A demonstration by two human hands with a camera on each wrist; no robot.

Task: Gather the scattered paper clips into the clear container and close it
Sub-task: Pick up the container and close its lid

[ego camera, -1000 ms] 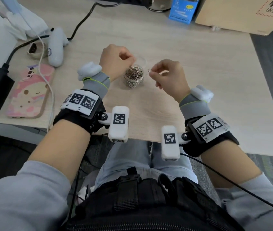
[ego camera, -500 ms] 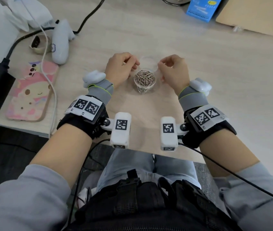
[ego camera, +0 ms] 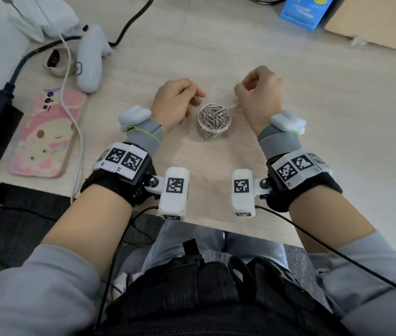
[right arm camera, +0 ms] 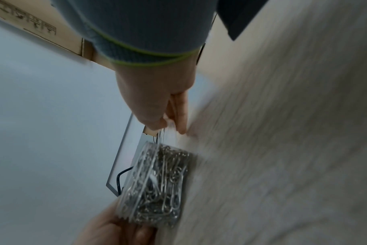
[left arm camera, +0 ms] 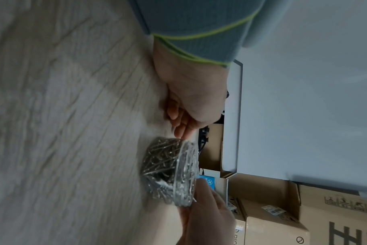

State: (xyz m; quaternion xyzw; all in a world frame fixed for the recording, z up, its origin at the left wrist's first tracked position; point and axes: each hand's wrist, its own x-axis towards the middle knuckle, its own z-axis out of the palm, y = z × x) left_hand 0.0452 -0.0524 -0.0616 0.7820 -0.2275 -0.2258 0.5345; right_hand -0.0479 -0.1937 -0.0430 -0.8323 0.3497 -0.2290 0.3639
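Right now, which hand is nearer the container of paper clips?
Left, narrowly. The left hand sits beside the clear container, fingertips almost at its rim. The right hand is slightly farther off, on its other side.

The lid (ego camera: 236, 104) pinched by the right hand (ego camera: 259, 98) is so clear that its outline is barely made out in the head view. Both wrist views are smeared by blur. The blue box (ego camera: 306, 9) and the cardboard box (ego camera: 373, 23) are cut off by the top edge.
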